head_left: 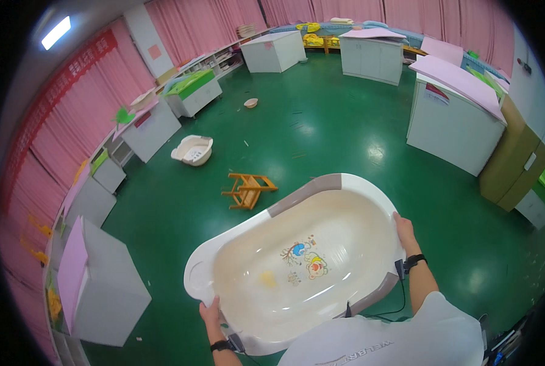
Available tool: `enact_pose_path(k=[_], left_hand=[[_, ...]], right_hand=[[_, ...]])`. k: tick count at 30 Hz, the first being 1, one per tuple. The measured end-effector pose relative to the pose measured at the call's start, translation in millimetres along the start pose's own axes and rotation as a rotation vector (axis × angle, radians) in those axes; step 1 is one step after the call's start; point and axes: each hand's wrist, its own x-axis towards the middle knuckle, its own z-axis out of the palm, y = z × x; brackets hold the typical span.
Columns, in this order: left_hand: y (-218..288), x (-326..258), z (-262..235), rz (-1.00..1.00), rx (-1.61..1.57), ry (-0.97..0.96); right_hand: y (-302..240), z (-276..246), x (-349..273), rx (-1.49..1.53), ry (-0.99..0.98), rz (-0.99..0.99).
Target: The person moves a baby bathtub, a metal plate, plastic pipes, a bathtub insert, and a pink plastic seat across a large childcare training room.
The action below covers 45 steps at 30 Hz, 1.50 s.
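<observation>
A large cream baby bathtub (345, 238) with a white rim and grey side grips spans the space in front of my body. Cartoon animals decorate its inner floor. My left hand (210, 312) grips the rim near the tub's narrower left end, thumb on top. At the opposite end, my right hand (405, 232) is closed on the rim, its fingers mostly hidden beneath. Both wrists carry black straps with small devices and cables. The tub is held tilted, with its inside facing me.
Beyond the tub, a small wooden chair (248, 191) lies tipped over on the green floor (321, 140). A cream basin (194, 150) and a smaller bowl (251, 103) sit farther off. White cabinets (452, 122) with pink tops line the room, and a brown cabinet (516, 155) stands right.
</observation>
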Motion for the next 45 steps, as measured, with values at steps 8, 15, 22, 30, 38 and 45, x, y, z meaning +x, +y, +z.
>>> enact_pose_path(k=[8,15,22,30,38,45], left_hand=[[195.9,171.9,227.0,-0.068,0.157,-0.297],[236.2,320.6,404.4,0.044,0.296,-0.309],[324.9,442.4,493.7,0.011,0.360,-0.186],[336.4,553.8,549.6,-0.141,0.114,-0.038],[433.5,790.2,763.6,-0.099,0.147,-0.007],[538.6,967.7,942.0,-0.029,0.422,-0.143]], right_hand=[[-55.2,38.2,128.8,0.168,0.089,0.204],[-57.4,152.1,294.5,0.209,0.192,0.211],[-212.8,292.6,507.2,0.173,-0.017,0.169],[-372.1,474.8,698.8,0.057,-0.173,-0.023],[-470.9,616.6,893.6,0.132,-0.067,-0.006],[-511.0,677.3,1005.7,0.183,0.059,0.105]])
